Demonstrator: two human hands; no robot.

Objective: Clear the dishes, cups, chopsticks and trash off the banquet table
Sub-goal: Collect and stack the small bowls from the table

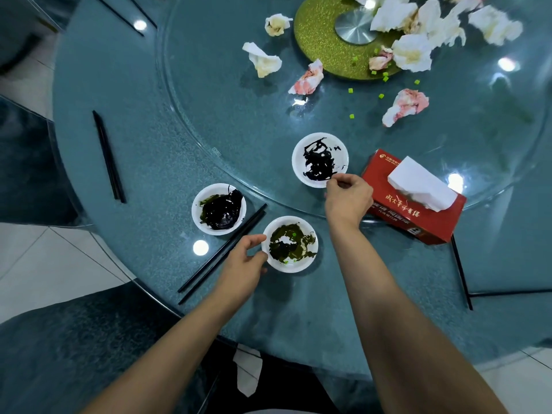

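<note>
Three small white dishes smeared with dark sauce sit near me on the blue-green table. My left hand (pixel 245 258) grips the left rim of the nearest dish (pixel 298 264), which holds green-black residue. My right hand (pixel 348 194) pinches the near rim of the far dish (pixel 298 174) on the glass turntable (pixel 209 85). A third dish (pixel 198 216) stands untouched to the left. One pair of black chopsticks (pixel 224 252) lies between the two near dishes, partly under my left hand. Another pair (pixel 109 156) lies farther left.
A red tissue box (pixel 388 204) stands right of my right hand, half on the turntable. Several crumpled stained napkins (pixel 406 107) and green food bits lie around the gold centre disc (pixel 316 34). More chopsticks (pixel 461 270) lie at the right and far left. Dark chairs surround the table.
</note>
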